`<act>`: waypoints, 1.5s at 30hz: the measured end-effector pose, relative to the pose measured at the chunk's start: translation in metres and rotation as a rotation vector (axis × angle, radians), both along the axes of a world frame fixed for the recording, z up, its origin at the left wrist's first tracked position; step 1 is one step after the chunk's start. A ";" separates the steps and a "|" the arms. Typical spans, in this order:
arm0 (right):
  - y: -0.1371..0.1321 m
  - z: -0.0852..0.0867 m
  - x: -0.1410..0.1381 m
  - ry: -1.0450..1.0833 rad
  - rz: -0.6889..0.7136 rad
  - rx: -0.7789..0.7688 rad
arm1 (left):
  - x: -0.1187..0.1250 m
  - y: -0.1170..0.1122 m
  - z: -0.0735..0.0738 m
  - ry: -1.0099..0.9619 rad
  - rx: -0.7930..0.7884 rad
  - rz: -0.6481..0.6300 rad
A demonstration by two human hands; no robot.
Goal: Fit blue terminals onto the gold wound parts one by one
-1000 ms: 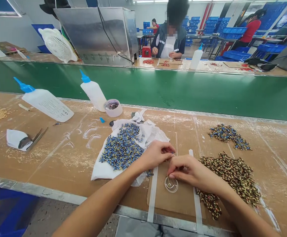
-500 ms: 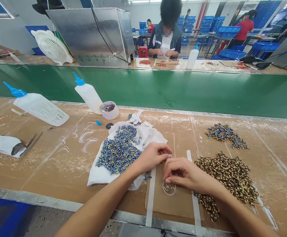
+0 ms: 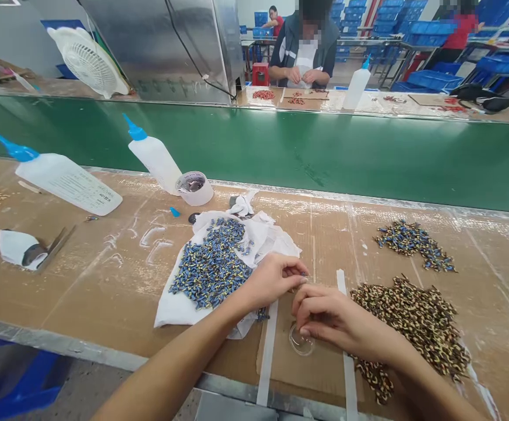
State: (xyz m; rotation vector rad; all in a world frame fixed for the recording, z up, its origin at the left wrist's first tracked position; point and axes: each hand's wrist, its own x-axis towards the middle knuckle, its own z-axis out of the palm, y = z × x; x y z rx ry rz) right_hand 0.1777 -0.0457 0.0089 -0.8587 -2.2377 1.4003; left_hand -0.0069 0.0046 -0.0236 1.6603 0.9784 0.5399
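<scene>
Blue bits [image 3: 213, 263] heaped by the left hand [image 3: 276, 278], dark bits [image 3: 412, 327] by the right hand [image 3: 324, 310], so plenty left I'd guess; small mixed pile [image 3: 415, 245] out beyond the right might be done. Left fingertips pinch a tiny blue piece [image 3: 304, 274]; right fingers curl over a clear dish [image 3: 303, 353], can't tell gripping what.

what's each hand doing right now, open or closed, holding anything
Left hand: closed, fingertips pinching a tiny blue piece.
Right hand: closed, fingers curled at the clear round dish; whether it holds anything cannot be told.
</scene>
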 end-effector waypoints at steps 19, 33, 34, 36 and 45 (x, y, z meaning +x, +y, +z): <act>0.002 0.005 0.018 0.386 -0.631 -0.059 | 0.006 -0.007 -0.004 -0.075 -0.069 -0.028; 0.002 -0.024 0.000 0.299 -0.894 0.192 | 0.005 -0.006 -0.012 -0.142 -0.114 -0.008; 0.002 -0.025 0.000 0.291 -0.893 0.189 | 0.005 -0.007 -0.012 -0.138 -0.106 -0.010; 0.002 -0.027 0.000 0.279 -0.896 0.187 | 0.004 -0.007 -0.012 -0.135 -0.094 -0.016; 0.002 -0.033 0.001 0.237 -0.868 0.176 | 0.004 -0.007 -0.007 -0.140 -0.075 -0.025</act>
